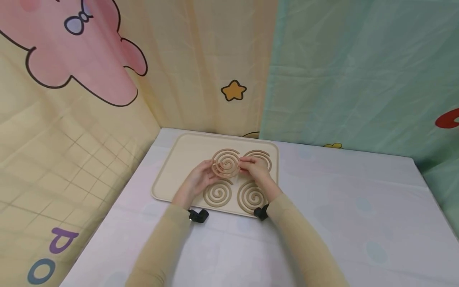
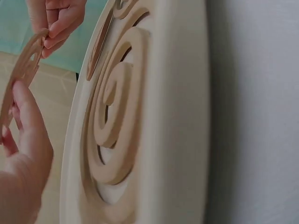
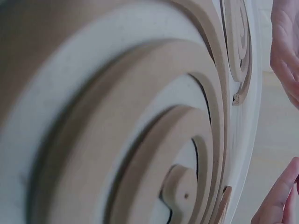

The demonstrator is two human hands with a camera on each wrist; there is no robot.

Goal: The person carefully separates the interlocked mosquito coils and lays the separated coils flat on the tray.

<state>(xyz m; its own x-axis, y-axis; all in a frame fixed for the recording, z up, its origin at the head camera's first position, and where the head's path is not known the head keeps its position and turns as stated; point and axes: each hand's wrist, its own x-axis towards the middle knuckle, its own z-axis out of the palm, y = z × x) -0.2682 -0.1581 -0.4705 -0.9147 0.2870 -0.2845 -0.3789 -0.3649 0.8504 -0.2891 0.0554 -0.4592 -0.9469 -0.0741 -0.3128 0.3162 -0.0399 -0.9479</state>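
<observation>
A tan-brown spiral mosquito coil (image 1: 227, 162) is held up above a cream tray (image 1: 172, 171) in the head view. My left hand (image 1: 201, 177) grips its left side, with fingers behind and the thumb at the edge. At its right edge, my right hand (image 1: 256, 169) pinches the rim between thumb and fingertips. The left wrist view has this coil (image 2: 28, 60) nearly edge-on between both hands. Three more coils lie on the tray: one at front left (image 1: 218, 193), one at front right (image 1: 254, 197), and one at back right (image 1: 258, 153), partly hidden by my right hand.
The tray rests on a white-covered table (image 1: 340, 207) near its back left corner. Printed curtains (image 1: 215, 52) hang close behind and along the left side. Black wrist cameras (image 1: 199, 215) sit low, by the tray's front edge.
</observation>
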